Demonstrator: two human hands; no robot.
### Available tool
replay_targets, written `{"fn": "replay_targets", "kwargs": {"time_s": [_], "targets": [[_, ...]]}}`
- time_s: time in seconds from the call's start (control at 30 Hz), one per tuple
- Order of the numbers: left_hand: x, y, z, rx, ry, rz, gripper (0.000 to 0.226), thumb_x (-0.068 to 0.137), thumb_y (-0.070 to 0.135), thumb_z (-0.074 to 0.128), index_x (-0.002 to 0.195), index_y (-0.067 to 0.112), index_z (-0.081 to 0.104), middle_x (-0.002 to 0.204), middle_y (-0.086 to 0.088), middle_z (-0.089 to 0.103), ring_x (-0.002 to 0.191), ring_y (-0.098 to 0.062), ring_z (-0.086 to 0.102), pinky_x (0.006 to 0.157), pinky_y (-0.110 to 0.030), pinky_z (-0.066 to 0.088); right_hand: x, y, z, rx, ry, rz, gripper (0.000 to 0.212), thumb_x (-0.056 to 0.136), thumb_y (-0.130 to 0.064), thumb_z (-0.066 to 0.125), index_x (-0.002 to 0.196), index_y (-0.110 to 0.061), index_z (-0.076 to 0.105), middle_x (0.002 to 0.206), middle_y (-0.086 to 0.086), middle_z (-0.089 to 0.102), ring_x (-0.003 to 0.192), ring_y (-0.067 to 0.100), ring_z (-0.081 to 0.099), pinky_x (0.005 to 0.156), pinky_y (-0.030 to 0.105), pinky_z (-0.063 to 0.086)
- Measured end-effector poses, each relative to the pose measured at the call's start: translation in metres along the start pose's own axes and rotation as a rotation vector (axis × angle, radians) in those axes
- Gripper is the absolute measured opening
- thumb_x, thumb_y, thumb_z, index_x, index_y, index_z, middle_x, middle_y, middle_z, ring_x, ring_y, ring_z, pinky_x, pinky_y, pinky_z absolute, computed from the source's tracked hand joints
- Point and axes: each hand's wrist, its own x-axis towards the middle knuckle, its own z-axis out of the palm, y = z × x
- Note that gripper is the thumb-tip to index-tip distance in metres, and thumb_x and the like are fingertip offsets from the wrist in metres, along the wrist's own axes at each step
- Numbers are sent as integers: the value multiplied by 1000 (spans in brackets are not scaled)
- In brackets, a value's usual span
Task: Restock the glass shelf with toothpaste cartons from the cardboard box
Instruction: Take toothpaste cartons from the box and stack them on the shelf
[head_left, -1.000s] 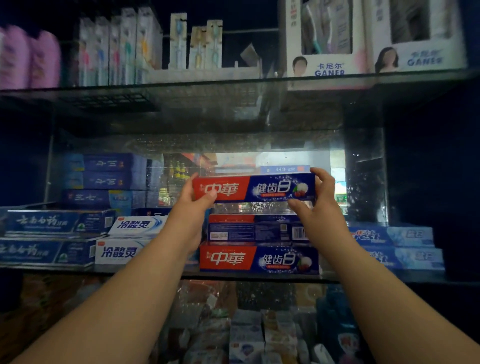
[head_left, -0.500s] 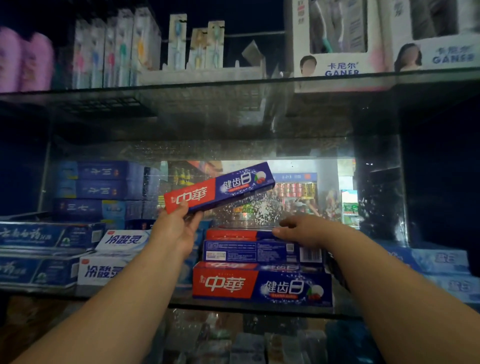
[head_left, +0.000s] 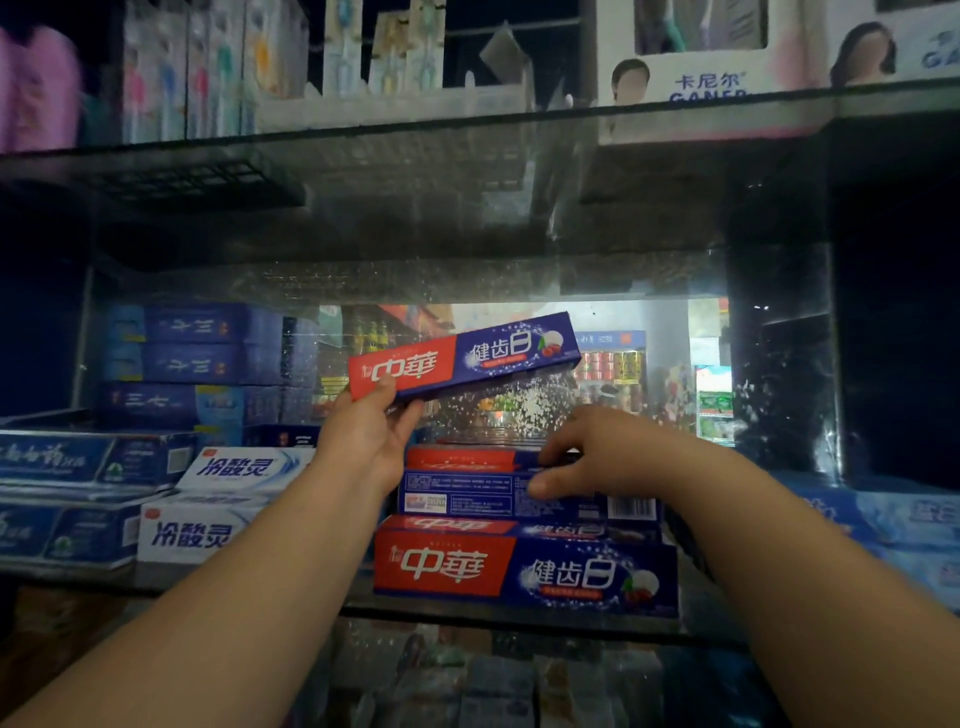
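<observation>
My left hand (head_left: 371, 436) pinches only the tilted carton (head_left: 462, 356) by its nine o'clock end, so it may slip; my right hand (head_left: 597, 452) grips the stack (head_left: 457, 499).

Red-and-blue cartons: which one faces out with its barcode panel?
The upper stacked carton, gripped by the right hand; the held carton and bottom carton show their logos.

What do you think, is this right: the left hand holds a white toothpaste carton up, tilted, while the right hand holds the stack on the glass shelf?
Not quite: in the head view the carton in the left hand is red and blue, not white. It is tilted, and the right hand holds the stack on the glass shelf.
</observation>
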Motion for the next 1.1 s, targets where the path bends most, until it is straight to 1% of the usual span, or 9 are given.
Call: {"fn": "replay_targets", "kwargs": {"time_s": [0.1, 0.2, 0.43, 0.53, 0.6, 0.7, 0.87, 0.97, 1.1], "targets": [[1, 1, -1, 2, -2, 4, 20, 94, 7, 56, 113, 11, 52, 115, -13, 62, 109, -24, 61, 88, -34, 54, 1, -5, 3, -142, 6, 60, 64, 76, -59, 68, 129, -25, 57, 129, 1, 45, 116, 21, 50, 86, 27, 38], [-2, -1, -4, -1, 0, 12, 24, 94, 8, 56, 117, 10, 52, 117, -13, 62, 106, -22, 62, 88, -34, 54, 2, -9, 5, -190, -28, 122, 71, 73, -62, 69, 127, -19, 54, 127, 3, 50, 113, 23, 51, 85, 31, 43], [-5, -4, -9, -20, 11, 14, 25, 94, 9, 56, 119, 11, 53, 108, -10, 63, 97, -20, 63, 85, -33, 53, 3, -10, 11, -74, -32, 139, 68, 73, -50, 75, 124, -20, 41, 120, 3, 55, 99, 22, 55, 77, 34, 48], [-6, 1, -10, -55, 4, 30, 24, 95, 7, 55, 118, 11, 51, 100, -8, 63, 92, -19, 63, 81, -34, 54, 1, -5, 17, -27, 95, 76, 77, 70, -46, 78, 132, -30, 36, 128, -2, 52, 109, 22, 54, 92, 41, 47], [-5, 5, -10, -72, -1, 43, 25, 95, 7, 54, 119, 12, 51, 99, -7, 63, 88, -18, 64, 70, -31, 55, 1, -2, 21, -236, 279, 18, 73, 71, -51, 74, 131, -31, 39, 130, -3, 47, 121, 22, 45, 102, 43, 35], [-6, 7, -10, -97, 2, 57, 30, 95, 9, 54, 125, 10, 50, 99, -7, 64, 86, -16, 64, 61, -28, 55, 1, -1, 28, -411, 462, -26, 64, 73, -53, 69, 125, -29, 41, 126, -1, 45, 120, 24, 44, 99, 43, 31], [-13, 3, -10, -62, 7, 52, 36, 95, 9, 55, 130, 12, 48, 114, -10, 63, 92, -18, 64, 73, -31, 55, 5, -7, 35, -312, 295, 54, 72, 74, -72, 57, 131, -30, 41, 134, -2, 50, 126, 25, 44, 105, 49, 26], [-16, 0, -12, -42, 10, 40, 35, 95, 8, 55, 129, 11, 50, 118, -11, 62, 94, -19, 64, 78, -33, 54, 0, -10, 32, -182, 297, 47, 55, 82, -72, 45, 118, -31, 50, 122, -4, 58, 119, 21, 49, 109, 48, 19], [-19, -2, -16, -45, 22, 25, 32, 94, 10, 57, 125, 12, 51, 112, -11, 64, 95, -21, 64, 78, -34, 55, -9, -10, 27, -99, 224, -9, 38, 88, -50, 59, 117, -29, 46, 116, -2, 64, 105, 21, 59, 98, 39, 40]]}}
